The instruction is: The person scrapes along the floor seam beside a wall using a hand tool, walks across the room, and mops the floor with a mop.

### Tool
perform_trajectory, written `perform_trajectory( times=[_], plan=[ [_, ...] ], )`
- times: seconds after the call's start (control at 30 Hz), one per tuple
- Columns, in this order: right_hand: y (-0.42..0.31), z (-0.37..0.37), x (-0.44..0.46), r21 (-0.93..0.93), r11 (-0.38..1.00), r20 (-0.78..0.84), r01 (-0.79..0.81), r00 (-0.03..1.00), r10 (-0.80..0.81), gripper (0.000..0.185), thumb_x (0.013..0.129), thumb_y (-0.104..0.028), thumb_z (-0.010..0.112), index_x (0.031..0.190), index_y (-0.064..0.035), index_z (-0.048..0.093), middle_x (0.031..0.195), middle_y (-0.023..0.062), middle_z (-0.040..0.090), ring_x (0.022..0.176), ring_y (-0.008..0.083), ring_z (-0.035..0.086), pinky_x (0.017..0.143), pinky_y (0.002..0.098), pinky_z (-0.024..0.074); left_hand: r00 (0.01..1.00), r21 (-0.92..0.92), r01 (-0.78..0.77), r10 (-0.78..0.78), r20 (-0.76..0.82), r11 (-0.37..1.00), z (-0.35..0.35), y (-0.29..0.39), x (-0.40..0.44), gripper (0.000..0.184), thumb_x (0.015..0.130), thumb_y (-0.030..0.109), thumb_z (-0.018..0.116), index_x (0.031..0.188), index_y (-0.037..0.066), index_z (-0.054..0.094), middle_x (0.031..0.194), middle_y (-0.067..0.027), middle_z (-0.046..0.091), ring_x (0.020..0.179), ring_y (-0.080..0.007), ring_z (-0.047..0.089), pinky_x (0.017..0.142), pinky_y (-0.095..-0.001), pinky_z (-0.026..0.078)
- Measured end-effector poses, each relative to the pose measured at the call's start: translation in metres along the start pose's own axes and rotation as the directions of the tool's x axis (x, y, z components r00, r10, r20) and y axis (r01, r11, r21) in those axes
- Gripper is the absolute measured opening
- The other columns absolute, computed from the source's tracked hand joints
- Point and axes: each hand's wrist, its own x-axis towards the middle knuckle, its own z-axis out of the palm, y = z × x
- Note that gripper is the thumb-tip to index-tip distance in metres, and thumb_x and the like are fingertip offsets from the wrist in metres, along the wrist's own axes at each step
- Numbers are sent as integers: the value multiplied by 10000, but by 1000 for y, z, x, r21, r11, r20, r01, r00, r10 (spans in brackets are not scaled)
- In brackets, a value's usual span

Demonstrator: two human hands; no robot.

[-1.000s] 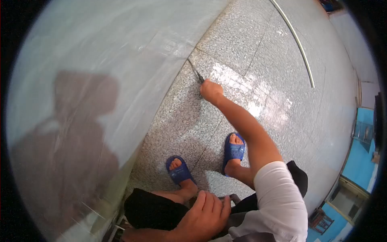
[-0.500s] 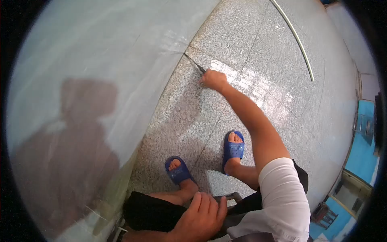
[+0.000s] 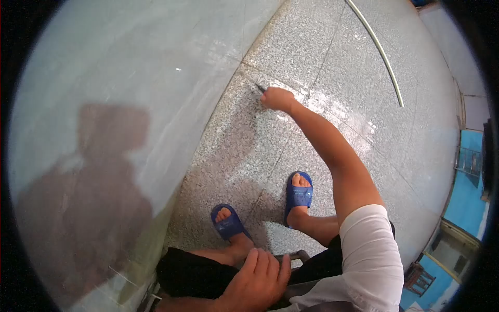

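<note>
My right hand (image 3: 277,99) is closed around the handle of a slim dark tool (image 3: 261,88) that looks like a screwdriver. Its thin shaft is smeared by motion, so the tip is hard to make out. It points at the seam where the smooth grey wall (image 3: 171,31) meets the speckled floor (image 3: 223,151), beside a joint between tiles. Against the wall a small white fleck (image 3: 178,69) shows. Low in the view, my left hand (image 3: 258,279) lies over my leg with its fingers stretched out, holding nothing.
A long pale tube (image 3: 382,47) lies curved on the floor at the upper right. My feet in blue slippers (image 3: 299,196) stand near the wall. A small dark wooden stool (image 3: 418,278) and blue panels (image 3: 470,156) are at the far right.
The tool's tip was clear and touched the wall-floor seam; now the shaft is blurred and drawn slightly back. A white fleck has appeared against the wall. My left hand stays put.
</note>
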Motion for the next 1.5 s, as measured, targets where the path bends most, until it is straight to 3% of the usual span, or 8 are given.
perform_trajectory(
  times=[0.57, 0.63, 0.73, 0.9, 1.13, 1.17, 1.37, 1.5],
  plan=[
    [-21, 43, 16, 85, 992, 25, -96, 995, 95, 389, 840, -332, 465, 987, -9, 625, 1029, 174, 628, 966, 347, 601, 836, 427, 462, 1000, -30, 13, -12, 21, 999, -3, -7, 3, 329, 776, 180, 517, 1023, -32, 563, 847, -202, 566, 852, -326, 548, 873, -429, 399],
    [-22, 31, -7, 124, 985, 73, -117, 991, 108, 405, 841, -343, 457, 990, -3, 620, 1029, 171, 628, 967, 353, 598, 843, 427, 460, 968, 39, -154, 143, 205, 987, -21, -15, 16, 395, 773, 171, 512, 1112, -30, 529, 864, -203, 591, 860, -321, 575, 854, -408, 433],
    [-9, 4, -18, -27, 997, 74, 77, 994, -75, 402, 834, -343, 453, 968, -5, 625, 1023, 190, 621, 971, 350, 594, 831, 435, 463, 969, 44, -149, 137, 204, 988, -21, -13, 16, 410, 760, 160, 519, 1118, -38, 524, 868, -205, 591, 861, -322, 575, 854, -409, 434],
    [-12, 27, 12, 119, 988, 18, -101, 995, 99, 374, 821, -316, 458, 934, -12, 644, 1035, 201, 614, 975, 347, 594, 822, 435, 467, 961, 37, -161, 148, 234, 986, -18, -15, 11, 406, 764, 167, 517, 1117, -33, 526, 863, -204, 592, 857, -322, 577, 858, -409, 433],
    [-8, -25, -13, -89, 994, 50, 62, 997, -58, 363, 830, -320, 463, 936, -27, 649, 989, 177, 634, 941, 356, 605, 800, 435, 476, 999, -18, 18, -18, 31, 1000, -2, -6, 1, 328, 784, 175, 505, 1027, -37, 565, 843, -204, 566, 847, -331, 550, 883, -436, 397],
    [-2, -14, 4, 46, 997, -46, -63, 997, 65, 358, 822, -313, 472, 930, -21, 649, 977, 200, 631, 936, 363, 605, 799, 430, 478, 999, -22, 24, -23, 30, 999, -2, -6, 1, 328, 784, 175, 505, 1027, -37, 565, 843, -204, 566, 847, -331, 550, 883, -436, 397],
    [-14, 16, -7, 74, 991, 27, -108, 994, 107, 369, 829, -322, 458, 960, -34, 649, 1040, 176, 623, 977, 340, 597, 846, 416, 456, 999, -43, 22, -20, 48, 999, -6, -7, 2, 329, 785, 174, 494, 1029, -35, 567, 861, -208, 569, 861, -330, 551, 879, -431, 399],
    [2, -3, 7, -143, 979, 89, 147, 987, -135, 377, 831, -329, 441, 943, -36, 651, 990, 197, 628, 940, 343, 607, 792, 427, 483, 998, 1, -8, 8, 68, 1000, -4, -7, 3, 334, 784, 178, 495, 1029, -36, 568, 865, -210, 570, 862, -329, 550, 882, -432, 398]
  ],
)
